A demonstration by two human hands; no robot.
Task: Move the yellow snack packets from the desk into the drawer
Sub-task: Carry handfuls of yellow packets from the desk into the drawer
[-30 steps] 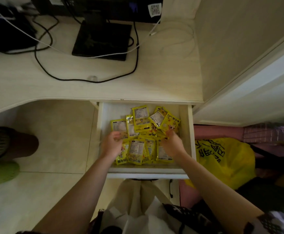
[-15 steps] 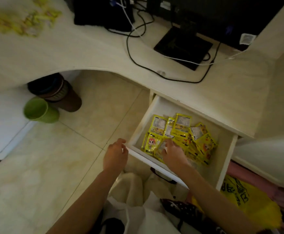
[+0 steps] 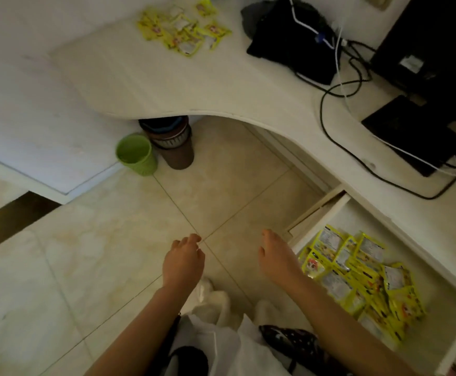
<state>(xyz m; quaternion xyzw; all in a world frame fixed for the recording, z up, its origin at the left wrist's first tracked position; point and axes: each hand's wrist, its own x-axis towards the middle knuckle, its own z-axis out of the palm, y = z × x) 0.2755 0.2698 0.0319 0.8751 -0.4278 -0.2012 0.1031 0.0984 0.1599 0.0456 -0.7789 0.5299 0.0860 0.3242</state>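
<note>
Now, packets left on the desk: a loose cluster of yellow snack packets [image 3: 184, 32] lies on the desk [image 3: 167, 85], on its far part, well apart from the open drawer [image 3: 327, 210] and left of the black bag [image 3: 292, 42].
Packets in the drawer: a heap of the same yellow packets [image 3: 362, 278] fills the drawer, overlapping and tilted every way.
My left hand: my left hand [image 3: 183, 260] hangs over the floor tiles, left of the drawer, fingers loosely curled, holding nothing.
My right hand: my right hand [image 3: 275, 257] hovers just beside the drawer's left front corner, fingers relaxed, empty too.
How they will handle: I judge them light, thin and crinkly, with slick foil-like skins; soft enough to bend, so a pile will slide apart if I squeeze from the sides.
Where to take hold: I would scoop under the cluster's edges with both hands, or pinch a few by their flat sealed borders; the contents may crush, so a gentle grip.
Near the route: a green bin [image 3: 136, 154] and a brown bin [image 3: 172, 143] stand under the desk, left of the drawer; a dropped packet could land there.
</note>
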